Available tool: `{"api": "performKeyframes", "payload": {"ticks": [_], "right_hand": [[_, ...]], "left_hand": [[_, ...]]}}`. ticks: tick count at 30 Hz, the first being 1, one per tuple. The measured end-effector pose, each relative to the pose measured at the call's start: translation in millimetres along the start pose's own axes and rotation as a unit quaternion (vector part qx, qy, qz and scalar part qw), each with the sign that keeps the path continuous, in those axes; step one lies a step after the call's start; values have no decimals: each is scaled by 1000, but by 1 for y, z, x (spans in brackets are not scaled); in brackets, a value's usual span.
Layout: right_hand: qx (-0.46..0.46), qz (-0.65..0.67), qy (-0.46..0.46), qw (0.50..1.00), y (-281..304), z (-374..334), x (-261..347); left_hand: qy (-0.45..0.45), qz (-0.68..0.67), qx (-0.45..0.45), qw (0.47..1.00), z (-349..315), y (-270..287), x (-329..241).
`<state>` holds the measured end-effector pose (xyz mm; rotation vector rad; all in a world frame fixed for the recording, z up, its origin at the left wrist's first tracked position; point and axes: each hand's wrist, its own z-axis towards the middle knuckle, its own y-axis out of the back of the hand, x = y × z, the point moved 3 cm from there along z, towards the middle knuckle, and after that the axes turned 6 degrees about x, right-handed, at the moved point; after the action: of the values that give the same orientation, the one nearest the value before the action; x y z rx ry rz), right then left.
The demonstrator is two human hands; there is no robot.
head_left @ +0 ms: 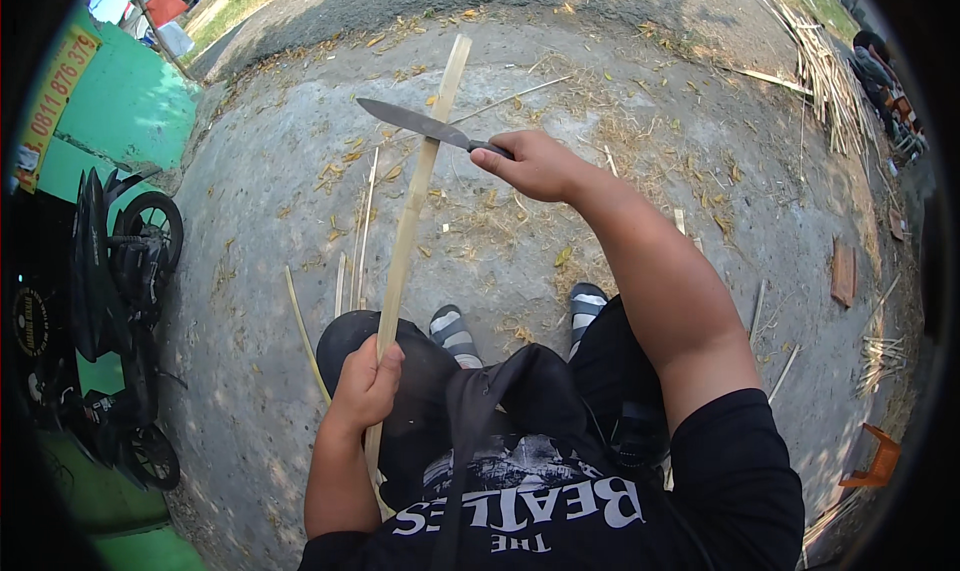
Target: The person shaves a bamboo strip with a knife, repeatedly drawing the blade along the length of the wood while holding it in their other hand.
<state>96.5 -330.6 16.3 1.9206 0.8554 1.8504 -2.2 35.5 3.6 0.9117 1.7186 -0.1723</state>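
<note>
My left hand is closed around the lower part of a long, pale bamboo strip, which slants up and away from my lap. In my right hand is the dark handle of a large knife with a broad, pointed blade. The blade lies across the upper part of the strip, its tip toward the left. Where the two cross, the blade covers the strip, so I cannot tell how deep the edge sits.
Thin bamboo slivers lie on the concrete by my left knee. Dry leaves and shavings litter the ground ahead. A pile of split bamboo is at the far right, near a brick. A black motorcycle stands on the left.
</note>
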Motion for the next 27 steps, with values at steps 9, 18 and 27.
{"api": "performKeyframes", "payload": {"ticks": [9,18,27], "right_hand": [[-35,-9,-22,999,18,2,-38],[98,-59,28,993,-17,-11,26],[8,14,-35,999,-15,-1,7]], "left_hand": [[-58,125,-13,990,1,-3,-6],[-25,88,-22,996,-3,0,-1],[21,17,-11,1000,-1,1,-3]]}}
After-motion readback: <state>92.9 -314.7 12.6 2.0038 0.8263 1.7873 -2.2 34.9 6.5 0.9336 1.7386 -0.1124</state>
